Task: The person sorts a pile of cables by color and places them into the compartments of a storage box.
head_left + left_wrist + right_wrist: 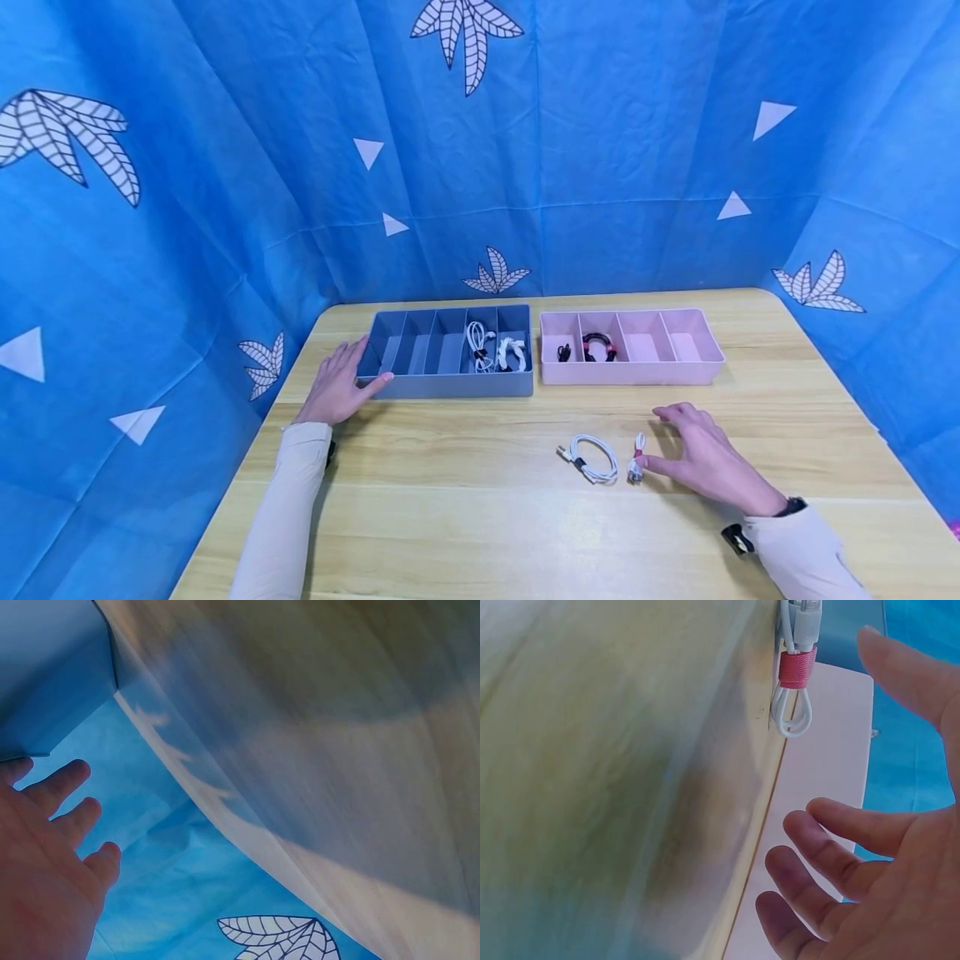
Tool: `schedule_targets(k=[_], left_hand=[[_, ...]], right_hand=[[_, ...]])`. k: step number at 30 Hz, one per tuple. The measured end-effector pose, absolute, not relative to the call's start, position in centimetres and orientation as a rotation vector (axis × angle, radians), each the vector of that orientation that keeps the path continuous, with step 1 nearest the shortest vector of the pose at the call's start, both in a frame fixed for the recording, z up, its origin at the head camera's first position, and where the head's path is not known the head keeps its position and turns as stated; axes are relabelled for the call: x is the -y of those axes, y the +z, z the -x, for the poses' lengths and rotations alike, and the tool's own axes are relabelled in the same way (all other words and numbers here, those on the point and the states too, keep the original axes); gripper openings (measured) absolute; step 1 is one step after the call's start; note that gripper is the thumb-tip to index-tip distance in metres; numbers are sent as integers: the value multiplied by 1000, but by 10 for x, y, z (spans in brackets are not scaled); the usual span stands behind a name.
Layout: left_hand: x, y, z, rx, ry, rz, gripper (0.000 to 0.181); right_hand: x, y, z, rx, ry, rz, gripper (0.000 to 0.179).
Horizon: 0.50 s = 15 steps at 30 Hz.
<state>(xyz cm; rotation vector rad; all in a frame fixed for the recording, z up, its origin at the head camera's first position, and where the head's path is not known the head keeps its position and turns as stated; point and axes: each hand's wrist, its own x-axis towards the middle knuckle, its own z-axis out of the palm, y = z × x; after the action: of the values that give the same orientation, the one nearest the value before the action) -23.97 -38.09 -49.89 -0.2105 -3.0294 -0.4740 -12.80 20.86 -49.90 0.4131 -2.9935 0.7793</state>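
Note:
At the left end of a blue-grey divided box (pixel 450 386), my left hand (pixel 341 387) lies with fingers spread and the thumb along the front wall. The left wrist view shows those fingers (pixel 67 787) extended by the box's end. My right hand (pixel 708 458) is open over the table, holding nothing. Close to its thumb lies a short white cable (pixel 636 467) bundled with a red band (pixel 797 669). Left of that is a coiled white cable (pixel 596 454) with a black tie. White cables (pixel 480 342) sit in the blue-grey box's two right compartments.
A pink divided box (pixel 630 373) stands right of the blue-grey one, a narrow gap between them. Its two left compartments hold a small black cable (pixel 564 353) and a coiled black cable (pixel 590 353) with red parts. Blue patterned cloth (pixel 615 142) hangs behind and beside the wooden table (pixel 480 517).

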Motion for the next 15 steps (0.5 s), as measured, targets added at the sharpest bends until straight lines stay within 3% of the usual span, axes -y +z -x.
schedule_targets(k=[15], left_hand=[[383,-501,241,3021,-473,216,100]], right_hand=[[-209,-506,128,3024,715,-453,101]])
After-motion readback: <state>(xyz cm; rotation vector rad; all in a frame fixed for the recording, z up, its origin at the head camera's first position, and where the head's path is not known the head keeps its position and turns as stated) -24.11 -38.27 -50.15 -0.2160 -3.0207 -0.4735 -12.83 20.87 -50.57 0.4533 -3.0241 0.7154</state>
